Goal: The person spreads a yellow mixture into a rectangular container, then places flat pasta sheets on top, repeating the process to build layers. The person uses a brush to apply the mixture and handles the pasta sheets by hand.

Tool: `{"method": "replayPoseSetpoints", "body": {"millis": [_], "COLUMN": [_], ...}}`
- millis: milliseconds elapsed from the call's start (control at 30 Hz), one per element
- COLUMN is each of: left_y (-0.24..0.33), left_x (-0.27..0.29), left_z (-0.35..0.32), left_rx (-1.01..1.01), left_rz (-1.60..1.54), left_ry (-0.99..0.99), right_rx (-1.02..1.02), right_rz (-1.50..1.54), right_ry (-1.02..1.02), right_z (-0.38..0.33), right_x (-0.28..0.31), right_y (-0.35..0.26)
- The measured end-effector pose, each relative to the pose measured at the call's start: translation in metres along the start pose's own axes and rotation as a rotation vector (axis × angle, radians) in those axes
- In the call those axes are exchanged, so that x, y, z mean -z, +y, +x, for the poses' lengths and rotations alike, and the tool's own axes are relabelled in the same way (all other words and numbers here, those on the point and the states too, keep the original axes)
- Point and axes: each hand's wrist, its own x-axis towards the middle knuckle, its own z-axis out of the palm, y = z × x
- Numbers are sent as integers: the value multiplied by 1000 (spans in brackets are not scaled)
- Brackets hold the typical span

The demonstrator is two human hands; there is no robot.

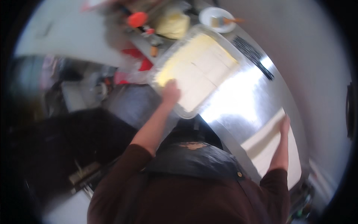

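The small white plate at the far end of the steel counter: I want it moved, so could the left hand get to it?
Probably not without a stretch: the left hand rests on the clear tray, and the white plate lies beyond its far end.

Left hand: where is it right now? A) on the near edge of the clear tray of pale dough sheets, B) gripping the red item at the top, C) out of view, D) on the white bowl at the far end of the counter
A: the left hand rests on the near edge of the clear tray of pale sheets, while the right hand touches a separate pale sheet on the steel counter.
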Motion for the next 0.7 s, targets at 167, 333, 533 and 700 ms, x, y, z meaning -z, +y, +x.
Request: {"method": "replayPoseSetpoints", "body": {"millis": [167,333,533,700], "left_y": [37,35,33,37], "left_x": [52,51,60,71], "left_z": [12,4,15,5], "left_rx": [412,406,393,338], "left_rz": [102,39,-26,-90], "left_ry": [-587,-556,-654,-564], "right_rx": [31,56,80,97], "right_rz": [-30,159,392,136], "right_ry": [44,-39,141,111], "right_z": [7,35,9,-47], "right_x": [36,39,41,86], "right_y": [-32,-31,-39,-83]}}
